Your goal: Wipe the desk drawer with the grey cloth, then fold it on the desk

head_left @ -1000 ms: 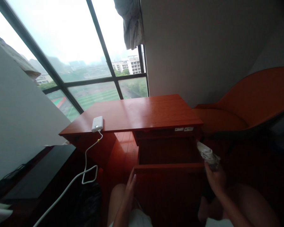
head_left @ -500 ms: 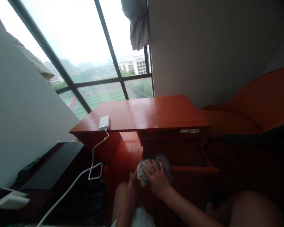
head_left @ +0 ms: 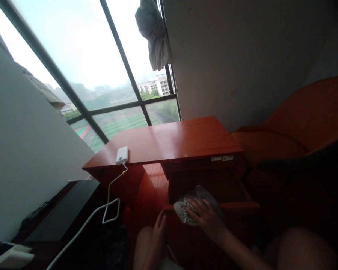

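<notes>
My right hand (head_left: pixel 207 216) is closed over a bunched grey cloth (head_left: pixel 183 212) with a dark-and-light pattern on its left part. The cloth lies over the top edge of the front panel of a pulled-out drawer (head_left: pixel 240 206), and part of it hangs down the outer face. At the left end of that panel is my left hand (head_left: pixel 158 228), its fingers stretched upward and touching the corner. No object shows in it. The drawer's dark inside (head_left: pixel 211 180) can be seen behind the cloth.
A reddish wooden desk (head_left: pixel 174 140) stands above the drawer. Near its front left edge lies a white power bank (head_left: pixel 122 155) with a white cable (head_left: pixel 87 221) running down to the lower left. An orange chair (head_left: pixel 273 140) is at the right; a window (head_left: pixel 81 56) rises behind.
My right hand and the cloth have moved right along the drawer front, away from its left corner. My left hand has stayed by that corner. The camera view has tilted slightly.
</notes>
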Demonstrator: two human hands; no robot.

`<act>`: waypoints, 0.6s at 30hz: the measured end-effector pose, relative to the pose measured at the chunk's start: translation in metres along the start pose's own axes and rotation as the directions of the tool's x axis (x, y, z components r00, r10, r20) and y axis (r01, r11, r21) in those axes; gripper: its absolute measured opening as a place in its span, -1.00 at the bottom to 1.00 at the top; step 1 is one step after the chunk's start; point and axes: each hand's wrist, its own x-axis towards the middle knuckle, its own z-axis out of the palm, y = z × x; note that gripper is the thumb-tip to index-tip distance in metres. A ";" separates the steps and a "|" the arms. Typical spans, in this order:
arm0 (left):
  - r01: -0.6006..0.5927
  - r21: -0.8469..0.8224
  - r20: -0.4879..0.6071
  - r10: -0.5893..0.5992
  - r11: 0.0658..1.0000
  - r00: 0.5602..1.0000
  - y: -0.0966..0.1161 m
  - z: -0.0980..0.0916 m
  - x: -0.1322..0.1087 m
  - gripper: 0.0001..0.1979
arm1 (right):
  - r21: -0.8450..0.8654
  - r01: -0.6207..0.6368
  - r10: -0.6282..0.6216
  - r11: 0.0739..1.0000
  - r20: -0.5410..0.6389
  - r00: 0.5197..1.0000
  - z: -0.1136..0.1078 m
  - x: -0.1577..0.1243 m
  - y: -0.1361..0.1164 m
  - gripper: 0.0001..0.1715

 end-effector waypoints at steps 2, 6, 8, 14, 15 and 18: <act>-0.052 0.100 -0.017 0.054 0.994 0.998 -0.005 -0.003 0.002 -0.28 | -0.022 -0.067 0.068 0.998 0.039 0.997 -0.015 -0.030 0.031 -0.41; -0.094 0.208 -0.077 0.112 0.974 0.991 -0.007 0.001 0.011 -0.35 | -0.003 -0.282 0.280 0.959 0.121 0.952 -0.048 -0.080 0.089 -0.25; -0.132 0.252 -0.095 0.160 0.959 0.983 -0.005 0.007 0.016 -0.43 | 0.026 -0.390 0.386 0.920 0.095 0.918 -0.059 -0.098 0.108 -0.22; -0.192 0.293 -0.083 0.225 0.937 0.971 -0.013 0.016 0.035 -0.44 | 0.361 -0.685 0.727 0.633 0.026 0.686 -0.062 -0.128 0.111 -0.43; -0.184 0.307 -0.084 0.219 0.934 0.972 -0.015 0.016 0.039 -0.42 | 0.417 -0.724 0.774 0.549 0.073 0.629 -0.064 -0.131 0.108 -0.45; -0.197 0.361 -0.076 0.239 0.912 0.968 -0.015 0.019 0.052 -0.39 | 0.526 -0.816 0.873 0.241 0.249 0.419 -0.073 -0.139 0.102 -0.45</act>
